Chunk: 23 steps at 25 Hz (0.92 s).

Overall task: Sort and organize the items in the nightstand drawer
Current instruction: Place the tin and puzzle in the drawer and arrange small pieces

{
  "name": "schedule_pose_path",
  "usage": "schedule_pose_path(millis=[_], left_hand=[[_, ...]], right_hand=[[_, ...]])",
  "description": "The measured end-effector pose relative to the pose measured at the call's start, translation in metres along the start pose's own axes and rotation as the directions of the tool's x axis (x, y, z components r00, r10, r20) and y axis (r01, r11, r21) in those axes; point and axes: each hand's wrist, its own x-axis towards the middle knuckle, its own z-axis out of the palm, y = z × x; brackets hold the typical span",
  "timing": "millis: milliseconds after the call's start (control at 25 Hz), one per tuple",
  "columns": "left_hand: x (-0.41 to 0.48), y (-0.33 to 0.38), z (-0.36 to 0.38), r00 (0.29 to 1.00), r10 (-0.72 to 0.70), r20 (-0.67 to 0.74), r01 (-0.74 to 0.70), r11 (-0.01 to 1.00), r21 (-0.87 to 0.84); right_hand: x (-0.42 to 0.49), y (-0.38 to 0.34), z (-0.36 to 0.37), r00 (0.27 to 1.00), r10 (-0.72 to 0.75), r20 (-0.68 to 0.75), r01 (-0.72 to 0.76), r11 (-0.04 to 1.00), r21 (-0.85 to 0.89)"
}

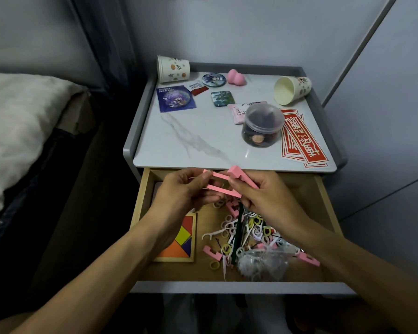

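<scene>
Pink pieces (223,191) pinched w/ left hand (181,191), right hand (268,198).

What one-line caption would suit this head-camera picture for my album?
Left hand and right hand hold pink plastic pieces over an open drawer of floss picks and a tangram puzzle.

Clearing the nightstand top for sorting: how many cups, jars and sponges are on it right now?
Cups: 2
Jar: 1
Sponge: 1
Total: 4
</scene>
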Motion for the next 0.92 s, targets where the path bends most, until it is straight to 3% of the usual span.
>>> schedule_pose_path(millis=[400, 680, 920], left_hand=[[0.0, 0.0015, -0.0009, 0.999, 0.007, -0.049, -0.008, 1.0, -0.006], [-0.0019, 0.0057, -0.0031, 0.997, 0.062, -0.036, -0.055, 0.984, 0.172], [-0.0008, 0.0074, -0.0047, 1.0, 0.024, -0.02, -0.018, 0.961, 0.277]], right_hand=[[0.0024, 0.0031, -0.0006, 0.998, 0.011, 0.066, -0.015, 0.998, 0.065], [0.0014, 0.004, -0.0001, 0.996, 0.007, 0.092, -0.01, 1.0, 0.025], [0.0035, -0.0033, -0.0095, 0.999, 0.034, -0.027, -0.037, 0.991, -0.126]])
